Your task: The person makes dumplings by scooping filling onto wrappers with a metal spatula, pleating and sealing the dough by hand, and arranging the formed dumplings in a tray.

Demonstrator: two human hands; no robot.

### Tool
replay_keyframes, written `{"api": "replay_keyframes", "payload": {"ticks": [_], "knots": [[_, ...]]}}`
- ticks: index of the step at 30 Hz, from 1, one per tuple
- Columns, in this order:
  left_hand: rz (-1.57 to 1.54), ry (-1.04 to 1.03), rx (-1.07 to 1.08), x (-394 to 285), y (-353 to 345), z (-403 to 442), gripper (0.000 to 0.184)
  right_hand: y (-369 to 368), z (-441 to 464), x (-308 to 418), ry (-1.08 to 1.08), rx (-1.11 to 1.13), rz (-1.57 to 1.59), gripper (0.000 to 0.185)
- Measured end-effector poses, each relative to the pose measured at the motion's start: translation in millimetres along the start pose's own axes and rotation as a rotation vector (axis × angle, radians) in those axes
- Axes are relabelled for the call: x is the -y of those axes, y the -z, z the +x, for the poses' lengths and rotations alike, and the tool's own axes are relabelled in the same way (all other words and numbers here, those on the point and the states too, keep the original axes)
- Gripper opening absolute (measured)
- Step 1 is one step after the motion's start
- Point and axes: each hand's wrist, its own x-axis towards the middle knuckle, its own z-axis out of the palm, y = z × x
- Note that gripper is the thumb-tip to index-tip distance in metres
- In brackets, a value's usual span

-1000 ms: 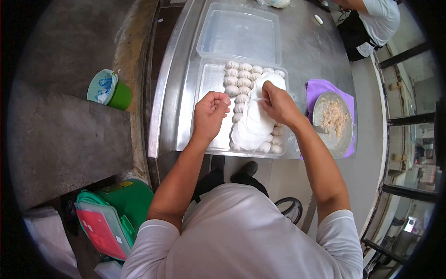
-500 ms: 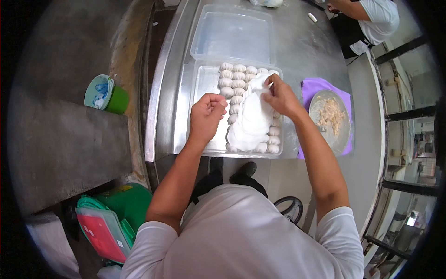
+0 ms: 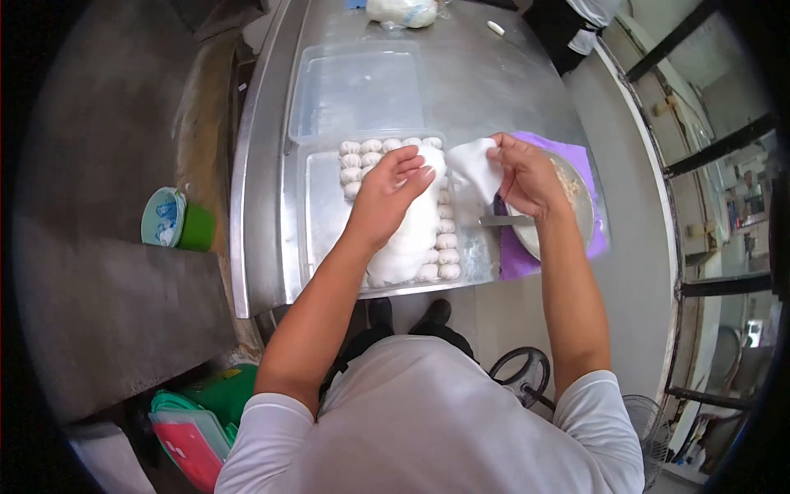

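A thin white dough wrapper [image 3: 477, 165] hangs from the fingertips of my right hand [image 3: 528, 177], raised beside the bowl. My left hand [image 3: 388, 198] hovers at the left side of a pile of white dough wrappers [image 3: 407, 239], its fingers curled but apart. That pile lies over pleated dumplings [image 3: 350, 160] set in rows in a clear plastic tray [image 3: 317, 206]. A flat metal blade [image 3: 504, 220] sticks out under my right hand; whether the hand grips it is hidden. Behind that hand is a metal bowl [image 3: 583, 216] of pale filling [image 3: 569, 185].
The bowl rests on a purple cloth [image 3: 518, 259]. A clear lid or tray [image 3: 358, 90] lies beyond the dumplings on the steel table [image 3: 477, 82]. At the far end are a bagged white lump [image 3: 401, 11] and part of another person [image 3: 568, 29]. A green bin [image 3: 196, 228] stands left.
My right hand has moved right, off the pile, with a wrapper in its fingers. The left hand has come closer to the pile. The metal blade now shows, and the view has shifted.
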Motion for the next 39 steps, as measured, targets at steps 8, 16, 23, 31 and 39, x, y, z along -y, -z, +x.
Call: {"api": "replay_keyframes", "payload": {"ticks": [8, 16, 23, 31, 39], "knots": [[0.103, 0.135, 0.295, 1.5, -82.8, 16.8, 0.032, 29.0, -82.2, -22.1, 0.047, -0.294, 0.107, 0.026], [0.841, -0.266, 0.720, -9.3, -165.5, -11.4, 0.025, 71.3, -158.6, -63.6, 0.004, -0.233, 0.721, 0.051], [1.522, -0.148, 0.758, 50.3, -168.5, -6.7, 0.049, 160.8, -230.9, -89.6, 0.035, -0.384, 0.838, 0.057], [1.481, -0.158, 0.665, 39.0, -217.2, 34.9, 0.055, 188.5, -242.6, -106.0, 0.087, -0.541, 0.851, 0.048], [1.406, -0.092, 0.799, 57.3, -222.9, 37.0, 0.054, 205.9, -246.2, -101.5, 0.044, -0.499, 0.932, 0.046]]}}
